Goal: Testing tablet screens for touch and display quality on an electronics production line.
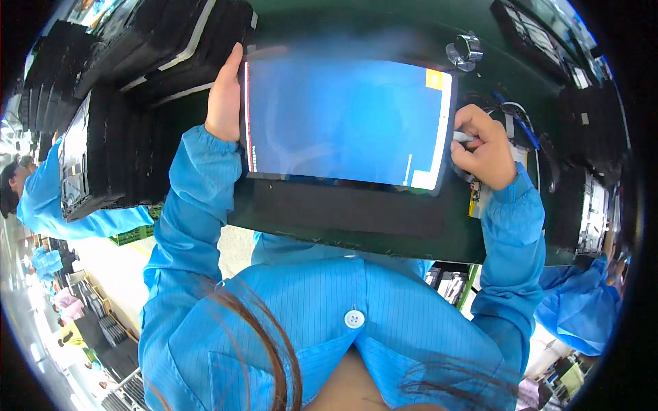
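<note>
One lit tablet (343,123), frame centre. Left hand (224,96) at its left edge, can't tell if grip's closed. Right hand (485,147) pinches one small white piece (462,137), right edge. Black stacks (113,147) crowd upper left; one round shiny item (466,51) upper right.

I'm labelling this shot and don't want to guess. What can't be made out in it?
All in the head view:
Left grip: most fingers, hidden behind the screen.
White object: full shape, covered by the right grip.
Watch: dial, too small to read.
Screen's back: turned away from the camera.
</note>
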Demonstrator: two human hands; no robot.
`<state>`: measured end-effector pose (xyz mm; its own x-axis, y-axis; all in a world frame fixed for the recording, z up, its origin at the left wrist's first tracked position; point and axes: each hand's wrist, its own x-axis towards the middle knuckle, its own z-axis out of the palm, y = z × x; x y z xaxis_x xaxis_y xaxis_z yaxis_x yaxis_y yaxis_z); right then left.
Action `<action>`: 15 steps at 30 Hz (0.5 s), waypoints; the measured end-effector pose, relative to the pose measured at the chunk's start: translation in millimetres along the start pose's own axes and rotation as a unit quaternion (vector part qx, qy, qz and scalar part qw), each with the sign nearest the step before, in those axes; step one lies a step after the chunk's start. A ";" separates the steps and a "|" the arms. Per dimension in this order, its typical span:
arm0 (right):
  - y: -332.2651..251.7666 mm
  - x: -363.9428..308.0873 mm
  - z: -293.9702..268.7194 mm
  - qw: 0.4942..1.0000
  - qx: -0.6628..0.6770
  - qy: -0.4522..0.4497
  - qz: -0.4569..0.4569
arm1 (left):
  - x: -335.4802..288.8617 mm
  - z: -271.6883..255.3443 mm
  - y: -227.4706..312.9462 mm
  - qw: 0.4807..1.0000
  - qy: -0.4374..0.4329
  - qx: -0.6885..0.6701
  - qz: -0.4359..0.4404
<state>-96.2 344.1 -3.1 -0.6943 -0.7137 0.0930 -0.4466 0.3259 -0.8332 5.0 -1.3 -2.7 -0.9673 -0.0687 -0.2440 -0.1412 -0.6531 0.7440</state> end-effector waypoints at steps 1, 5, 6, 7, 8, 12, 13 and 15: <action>3.4 0.5 2.0 1.000 0.000 -0.002 0.000 | -0.7 -0.6 -0.1 1.000 0.002 -0.002 0.000; 17.1 3.5 -2.0 0.995 -0.039 0.087 -0.033 | -0.4 -0.2 2.1 1.000 -0.005 -0.012 -0.005; 17.1 5.4 -4.9 0.989 -0.071 0.131 0.018 | -0.2 1.4 2.0 1.000 -0.003 -0.015 -0.011; 10.6 10.2 -3.1 0.977 -0.128 0.171 -0.018 | -1.7 11.2 1.6 0.999 0.039 0.012 0.005; 9.6 16.6 -0.9 0.977 -0.129 0.167 -0.020 | -1.3 7.8 1.0 0.999 0.042 0.008 0.007; 8.4 32.3 -2.4 0.951 -0.203 0.212 -0.092 | 1.8 -1.4 1.2 1.000 -0.012 0.013 0.007; 4.3 32.5 -2.0 0.949 -0.190 0.235 -0.087 | 1.6 -2.6 1.9 0.999 -0.022 0.020 0.011; -0.2 26.3 -3.2 0.956 -0.155 0.244 -0.060 | 2.5 -5.3 1.5 0.999 -0.025 0.025 0.016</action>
<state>-116.2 327.3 1.3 -0.7739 -0.4086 0.4838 -0.6331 0.4811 -0.6064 3.5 -6.5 -5.5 -0.9808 -0.0500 -0.1887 -0.1191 -0.6123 0.7816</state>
